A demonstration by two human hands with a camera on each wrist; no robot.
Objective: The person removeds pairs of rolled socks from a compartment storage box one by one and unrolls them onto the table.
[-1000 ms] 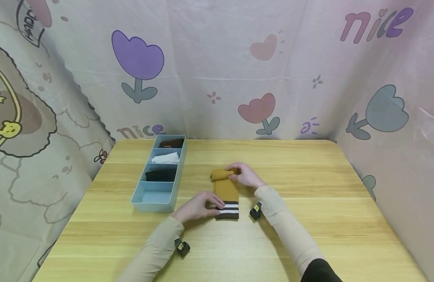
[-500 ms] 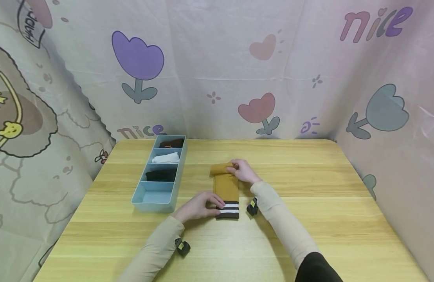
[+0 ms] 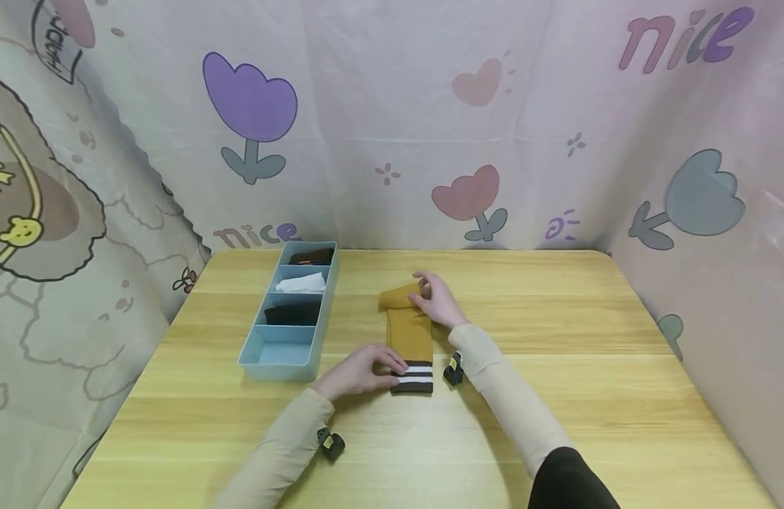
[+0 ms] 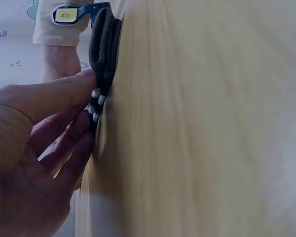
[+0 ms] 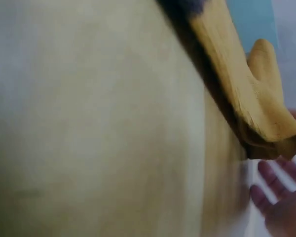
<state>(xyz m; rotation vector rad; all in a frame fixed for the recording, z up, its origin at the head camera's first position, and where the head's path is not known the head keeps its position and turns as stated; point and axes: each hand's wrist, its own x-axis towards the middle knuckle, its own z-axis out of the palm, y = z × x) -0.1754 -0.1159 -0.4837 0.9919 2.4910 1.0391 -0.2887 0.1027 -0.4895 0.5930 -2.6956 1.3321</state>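
With the mustard sock [image 3: 409,336] lying right of the blue box [image 3: 273,372], its striped cuff [image 3: 418,386] is pressed by the straight-fingered left hand [image 3: 358,372], while the turned-over end [image 3: 396,297] (touched by the loosely spread right hand [image 3: 441,302], not gripped) is best squared with the layer beneath.

Sock [image 3: 409,338] on the table [image 3: 557,396], right of a box [image 3: 282,353] with bundles [image 3: 301,283] in its three rear compartments [image 3: 292,271].

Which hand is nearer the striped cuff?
Left. The left hand touches the striped cuff at its left side; the right hand is farther off, at the folded end of the sock.
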